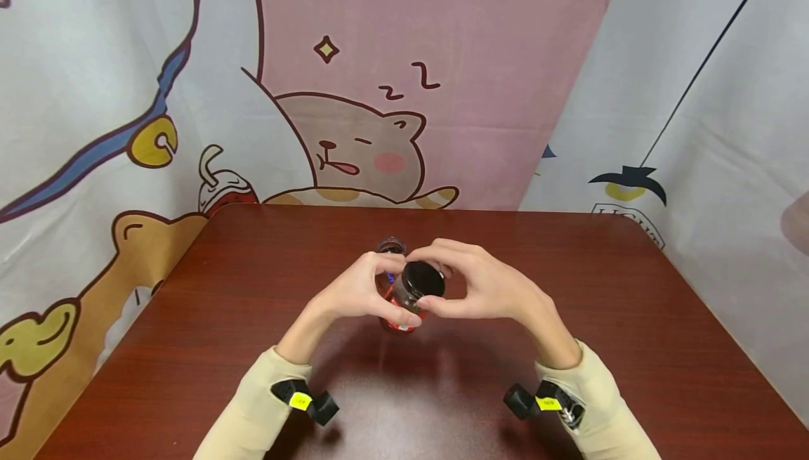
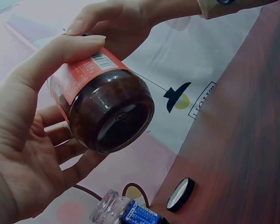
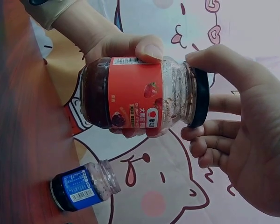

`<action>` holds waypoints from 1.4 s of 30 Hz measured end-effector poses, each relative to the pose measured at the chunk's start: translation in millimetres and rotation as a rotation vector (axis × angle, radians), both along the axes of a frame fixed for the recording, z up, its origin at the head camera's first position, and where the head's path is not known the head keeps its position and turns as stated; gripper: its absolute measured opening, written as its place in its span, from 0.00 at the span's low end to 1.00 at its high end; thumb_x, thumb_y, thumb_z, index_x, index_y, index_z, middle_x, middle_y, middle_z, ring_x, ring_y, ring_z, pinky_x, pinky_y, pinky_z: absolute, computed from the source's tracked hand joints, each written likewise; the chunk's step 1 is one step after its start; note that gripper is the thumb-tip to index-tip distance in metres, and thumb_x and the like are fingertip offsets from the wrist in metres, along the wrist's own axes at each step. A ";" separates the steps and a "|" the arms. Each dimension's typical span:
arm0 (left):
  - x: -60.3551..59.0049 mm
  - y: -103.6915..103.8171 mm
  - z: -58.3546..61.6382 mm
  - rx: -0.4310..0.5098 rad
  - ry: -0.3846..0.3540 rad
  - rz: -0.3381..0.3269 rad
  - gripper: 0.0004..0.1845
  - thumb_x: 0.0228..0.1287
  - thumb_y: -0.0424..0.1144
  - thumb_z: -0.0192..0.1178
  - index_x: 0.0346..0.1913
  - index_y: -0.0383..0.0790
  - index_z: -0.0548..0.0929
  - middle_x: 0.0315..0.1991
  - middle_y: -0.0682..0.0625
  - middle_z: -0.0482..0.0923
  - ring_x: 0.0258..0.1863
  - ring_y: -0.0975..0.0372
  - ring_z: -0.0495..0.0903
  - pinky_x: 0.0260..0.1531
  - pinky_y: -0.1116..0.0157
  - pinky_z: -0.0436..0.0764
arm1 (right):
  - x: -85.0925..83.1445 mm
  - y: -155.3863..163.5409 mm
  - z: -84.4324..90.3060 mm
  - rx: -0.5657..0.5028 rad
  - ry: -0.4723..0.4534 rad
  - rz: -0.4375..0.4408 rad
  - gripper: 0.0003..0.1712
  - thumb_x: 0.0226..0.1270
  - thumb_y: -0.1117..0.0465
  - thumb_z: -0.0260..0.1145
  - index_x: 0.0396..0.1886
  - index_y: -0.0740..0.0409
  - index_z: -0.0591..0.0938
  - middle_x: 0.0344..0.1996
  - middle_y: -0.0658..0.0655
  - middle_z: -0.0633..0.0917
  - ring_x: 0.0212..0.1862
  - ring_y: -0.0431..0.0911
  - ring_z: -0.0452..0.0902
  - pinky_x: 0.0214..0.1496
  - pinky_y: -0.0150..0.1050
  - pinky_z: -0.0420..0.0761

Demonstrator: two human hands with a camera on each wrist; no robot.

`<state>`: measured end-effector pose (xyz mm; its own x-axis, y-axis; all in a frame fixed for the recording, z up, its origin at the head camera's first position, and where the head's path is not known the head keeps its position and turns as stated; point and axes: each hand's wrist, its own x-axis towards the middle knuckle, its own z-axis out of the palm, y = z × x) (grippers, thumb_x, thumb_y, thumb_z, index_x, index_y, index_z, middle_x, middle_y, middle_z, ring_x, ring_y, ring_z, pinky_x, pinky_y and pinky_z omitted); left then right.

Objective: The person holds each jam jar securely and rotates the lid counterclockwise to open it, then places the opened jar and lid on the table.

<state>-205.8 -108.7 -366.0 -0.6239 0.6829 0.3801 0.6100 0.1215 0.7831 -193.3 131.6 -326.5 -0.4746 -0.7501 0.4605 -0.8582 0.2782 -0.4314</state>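
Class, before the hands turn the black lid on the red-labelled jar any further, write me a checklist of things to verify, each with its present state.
1. Left hand grips the body of the red-labelled glass jar of dark jam: ok.
2. Right hand has fingers and thumb round the black round lid: ok.
3. Jar held clear above the dark red-brown wooden table: ok.
4. Jar upright: not ok, it is tilted.
5. Lid tight or loosened: cannot tell.
6. Open blue-labelled glass jar and loose black lid sit apart from the hands: ok.
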 end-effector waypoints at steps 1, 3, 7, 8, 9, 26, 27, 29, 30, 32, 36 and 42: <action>-0.2 -0.2 0.2 -0.002 0.002 0.000 0.19 0.43 0.43 0.82 0.41 0.48 0.89 0.40 0.57 0.83 0.43 0.60 0.78 0.43 0.60 0.77 | 0.1 0.1 0.2 -0.002 0.002 0.000 0.26 0.62 0.54 0.73 0.60 0.46 0.81 0.39 0.41 0.79 0.40 0.37 0.72 0.41 0.35 0.76; -0.3 -0.9 0.7 -0.006 0.010 0.003 0.19 0.43 0.43 0.82 0.41 0.48 0.89 0.39 0.57 0.83 0.42 0.61 0.78 0.42 0.61 0.77 | 0.5 -0.1 0.7 -0.003 0.007 -0.001 0.26 0.62 0.55 0.72 0.61 0.47 0.80 0.38 0.42 0.79 0.39 0.37 0.72 0.41 0.33 0.75; -0.7 -2.4 1.4 -0.012 0.029 0.015 0.19 0.43 0.43 0.82 0.41 0.49 0.89 0.37 0.58 0.83 0.41 0.61 0.77 0.42 0.62 0.76 | 1.5 -0.4 1.2 -0.001 0.007 -0.008 0.27 0.63 0.54 0.72 0.62 0.48 0.80 0.38 0.42 0.78 0.40 0.37 0.72 0.41 0.33 0.75; -0.9 -2.7 1.5 -0.012 0.032 0.016 0.19 0.43 0.42 0.82 0.41 0.49 0.89 0.37 0.58 0.83 0.41 0.61 0.77 0.43 0.62 0.76 | 1.5 -0.4 1.1 0.001 0.006 -0.011 0.27 0.63 0.54 0.72 0.62 0.48 0.80 0.39 0.42 0.78 0.40 0.37 0.72 0.41 0.33 0.75; -1.1 -2.9 1.4 -0.012 0.033 0.016 0.19 0.43 0.42 0.82 0.41 0.49 0.88 0.37 0.58 0.83 0.41 0.61 0.77 0.43 0.62 0.76 | 1.5 -0.3 1.1 0.003 0.006 -0.013 0.27 0.63 0.54 0.72 0.62 0.48 0.79 0.39 0.41 0.78 0.40 0.37 0.72 0.41 0.33 0.76; 0.1 -6.7 -0.4 -0.001 0.036 0.085 0.16 0.44 0.44 0.81 0.37 0.50 0.88 0.33 0.57 0.79 0.33 0.62 0.73 0.27 0.54 0.74 | -1.4 4.6 3.1 -0.044 0.038 -0.063 0.30 0.63 0.56 0.70 0.66 0.48 0.76 0.41 0.43 0.76 0.42 0.41 0.73 0.44 0.34 0.74; 0.1 -7.0 -0.9 0.001 0.034 0.095 0.15 0.44 0.44 0.81 0.37 0.50 0.88 0.32 0.57 0.78 0.32 0.62 0.73 0.27 0.56 0.74 | -1.5 5.1 2.8 -0.047 0.039 -0.067 0.30 0.63 0.56 0.70 0.66 0.48 0.76 0.41 0.43 0.77 0.42 0.40 0.73 0.44 0.34 0.74; 0.6 -7.3 -1.1 0.006 0.032 0.112 0.16 0.44 0.44 0.81 0.37 0.50 0.88 0.31 0.57 0.78 0.32 0.62 0.73 0.26 0.60 0.74 | -1.4 6.2 2.4 -0.054 0.039 -0.075 0.30 0.63 0.55 0.71 0.65 0.48 0.76 0.41 0.43 0.77 0.42 0.39 0.73 0.45 0.34 0.74; 0.8 -7.3 -1.3 0.010 0.030 0.119 0.16 0.44 0.44 0.81 0.37 0.50 0.88 0.31 0.57 0.78 0.32 0.62 0.73 0.27 0.62 0.74 | -1.4 6.6 2.3 -0.059 0.037 -0.079 0.30 0.62 0.56 0.72 0.65 0.48 0.76 0.41 0.43 0.78 0.42 0.38 0.73 0.45 0.34 0.75; 1.3 -7.3 -1.2 0.020 0.027 0.134 0.16 0.44 0.44 0.81 0.38 0.50 0.89 0.31 0.56 0.78 0.32 0.61 0.74 0.27 0.64 0.73 | -1.6 7.4 1.7 -0.070 0.034 -0.085 0.30 0.61 0.56 0.73 0.64 0.51 0.77 0.42 0.43 0.79 0.42 0.38 0.74 0.45 0.35 0.76; 2.6 -5.5 -1.4 0.038 0.035 0.163 0.16 0.44 0.44 0.82 0.38 0.51 0.89 0.32 0.57 0.80 0.33 0.61 0.75 0.28 0.62 0.75 | -1.9 8.5 0.3 -0.090 0.009 -0.095 0.29 0.59 0.56 0.75 0.60 0.54 0.77 0.40 0.43 0.81 0.41 0.37 0.78 0.45 0.36 0.79; 5.2 -2.0 -3.1 0.046 0.062 0.200 0.19 0.44 0.45 0.82 0.42 0.49 0.89 0.36 0.60 0.84 0.39 0.62 0.77 0.35 0.58 0.78 | -2.9 12.3 -4.2 -0.115 -0.026 -0.128 0.25 0.61 0.58 0.75 0.55 0.53 0.76 0.32 0.46 0.82 0.34 0.40 0.80 0.39 0.38 0.80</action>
